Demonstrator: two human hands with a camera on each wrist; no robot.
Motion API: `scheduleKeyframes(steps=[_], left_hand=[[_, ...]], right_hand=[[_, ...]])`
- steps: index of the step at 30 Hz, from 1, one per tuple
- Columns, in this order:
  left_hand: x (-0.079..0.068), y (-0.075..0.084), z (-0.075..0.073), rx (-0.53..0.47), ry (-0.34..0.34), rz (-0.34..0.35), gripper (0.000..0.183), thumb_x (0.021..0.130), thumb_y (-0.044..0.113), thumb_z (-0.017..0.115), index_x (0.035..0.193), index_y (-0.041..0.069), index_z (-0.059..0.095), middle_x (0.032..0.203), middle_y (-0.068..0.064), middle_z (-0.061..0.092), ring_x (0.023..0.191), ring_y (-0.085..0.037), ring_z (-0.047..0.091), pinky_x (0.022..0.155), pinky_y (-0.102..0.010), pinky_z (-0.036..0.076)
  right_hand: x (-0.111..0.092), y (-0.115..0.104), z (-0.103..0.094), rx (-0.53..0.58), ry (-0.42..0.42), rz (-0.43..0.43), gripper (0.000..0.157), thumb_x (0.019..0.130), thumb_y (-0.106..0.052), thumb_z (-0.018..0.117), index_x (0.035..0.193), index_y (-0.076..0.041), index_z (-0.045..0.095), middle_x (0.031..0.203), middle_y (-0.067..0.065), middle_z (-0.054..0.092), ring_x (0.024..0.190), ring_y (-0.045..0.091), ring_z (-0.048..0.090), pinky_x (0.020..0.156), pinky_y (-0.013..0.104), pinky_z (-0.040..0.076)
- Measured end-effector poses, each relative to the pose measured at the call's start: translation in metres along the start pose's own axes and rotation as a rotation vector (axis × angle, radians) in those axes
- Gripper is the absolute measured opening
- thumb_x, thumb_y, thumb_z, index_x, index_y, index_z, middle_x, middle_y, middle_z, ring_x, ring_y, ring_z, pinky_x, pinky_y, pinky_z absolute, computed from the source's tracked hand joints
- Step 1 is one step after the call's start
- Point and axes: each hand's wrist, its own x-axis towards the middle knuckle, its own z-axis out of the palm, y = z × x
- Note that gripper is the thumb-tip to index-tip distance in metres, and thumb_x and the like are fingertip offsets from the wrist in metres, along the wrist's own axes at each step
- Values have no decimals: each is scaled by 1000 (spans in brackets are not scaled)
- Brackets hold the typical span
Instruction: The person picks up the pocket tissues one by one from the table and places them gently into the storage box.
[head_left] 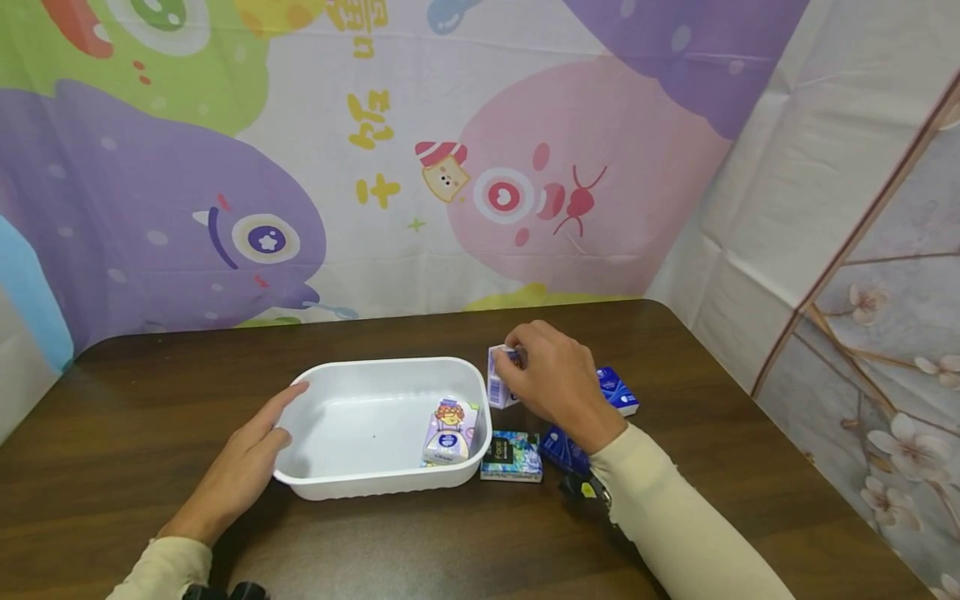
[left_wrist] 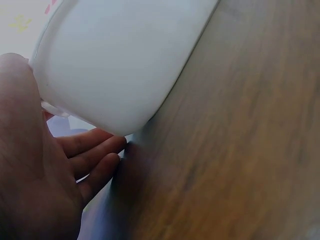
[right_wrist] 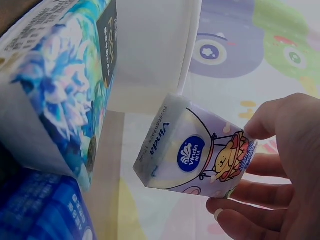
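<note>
My right hand (head_left: pixel 558 375) pinches a purple-and-white tissue pack (right_wrist: pixel 192 150) printed with a cartoon, just outside the right wall of a white plastic basin (head_left: pixel 337 479). In the right wrist view the thumb lies on one side of the pack and the fingers on the other. At the basin's left end, my left hand (head_left: pixel 240 471) rests against the rim with fairly straight fingers; in the left wrist view those fingers (left_wrist: pixel 95 155) reach along the basin's outer wall. A similar cartoon tissue pack (head_left: pixel 450 431) lies inside the basin at the right, over another pack that is mostly hidden.
Right of the basin lie a blue-green floral tissue pack (head_left: pixel 512 457) and dark blue packs, one (head_left: pixel 618 390) behind the right hand and another (head_left: pixel 564 450) partly under the right wrist. A brown wooden table (head_left: pixel 390 550) holds everything; a cartoon cloth (head_left: pixel 375 250) hangs behind it.
</note>
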Motion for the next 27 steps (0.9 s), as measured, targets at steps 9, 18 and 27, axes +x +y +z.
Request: scheduleKeyframes(steps=[9, 18, 27], left_hand=[[0, 1, 0, -5, -6, 2, 63, 98, 6, 35, 159, 22, 31, 161, -15, 29, 140, -38, 31, 103, -59, 30], [1, 0, -1, -12, -18, -8, 61, 99, 6, 35, 158, 18, 31, 161, -18, 28, 140, -40, 30, 106, -63, 28], [1, 0, -1, -12, -17, -11, 60, 100, 7, 35, 158, 20, 32, 161, -18, 28, 140, -39, 30, 106, -63, 28]], right_hand=[[0, 2, -2, 15, 69, -53, 22, 92, -33, 68, 95, -11, 71, 91, 0, 65, 72, 12, 60, 60, 30, 55], [1, 0, -3, 19, 125, -79, 20, 91, -32, 69, 96, -12, 70, 93, 0, 66, 73, 12, 61, 61, 32, 56], [0, -5, -8, 55, 146, -112, 20, 91, -30, 71, 98, -11, 69, 95, 1, 65, 76, 12, 60, 63, 30, 56]])
